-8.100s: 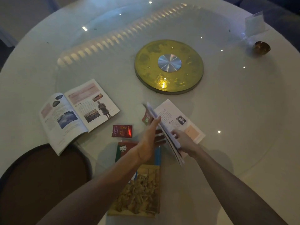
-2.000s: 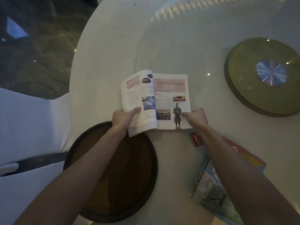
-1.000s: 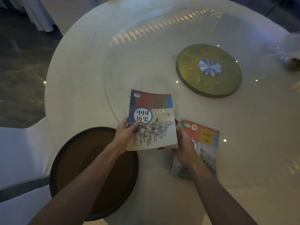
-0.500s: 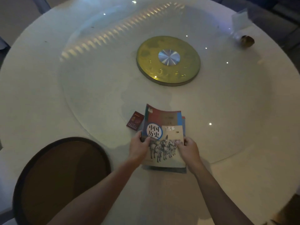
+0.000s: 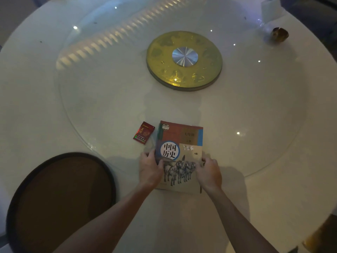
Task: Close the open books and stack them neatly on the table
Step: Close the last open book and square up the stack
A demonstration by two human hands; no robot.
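both hands rest on a closed book (image 5: 179, 154) that lies on top of a stack on a round white table (image 5: 273, 115). the left hand (image 5: 150, 169) curls loosely around the book's left edge, thumb on the cover, fingers hidden at the side. the right hand (image 5: 208, 172) curls the same way around the right edge, so the book sits gripped between the 2 hands. compared with half a second ago, the top book sits squarer over the books beneath, whose edges barely show now. a small red packet (image 5: 143, 132) lies just beside the stack's upper left corner, apart from it. a dark round tray (image 5: 60, 198) sits near the left forearm. a gold disc (image 5: 184, 60) sits well beyond the stack, with bare tabletop between and to the right.
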